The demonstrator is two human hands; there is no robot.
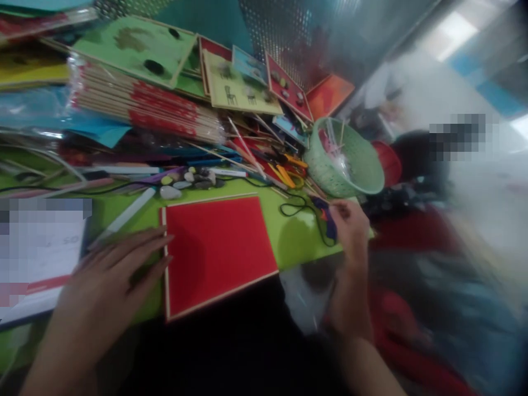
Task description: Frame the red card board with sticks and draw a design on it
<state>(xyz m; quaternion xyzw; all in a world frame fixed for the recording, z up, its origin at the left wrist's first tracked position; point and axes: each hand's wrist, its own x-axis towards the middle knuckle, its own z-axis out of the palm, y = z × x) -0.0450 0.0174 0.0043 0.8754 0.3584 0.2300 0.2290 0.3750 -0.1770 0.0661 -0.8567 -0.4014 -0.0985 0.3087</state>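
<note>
A red board with a pale wooden edge lies flat on the green table in front of me. My left hand rests flat beside the board's left edge, fingers stretched out and touching it. My right hand is at the table's right edge, fingers pinched on a small dark blue and orange thing that I cannot make out. A black cord lies looped just left of that hand.
Painted pebbles and pens lie behind the board. A bundle of wooden sticks, picture boards and orange-handled pliers crowd the back. A green basket stands at the right. A clear bag hangs below the table edge.
</note>
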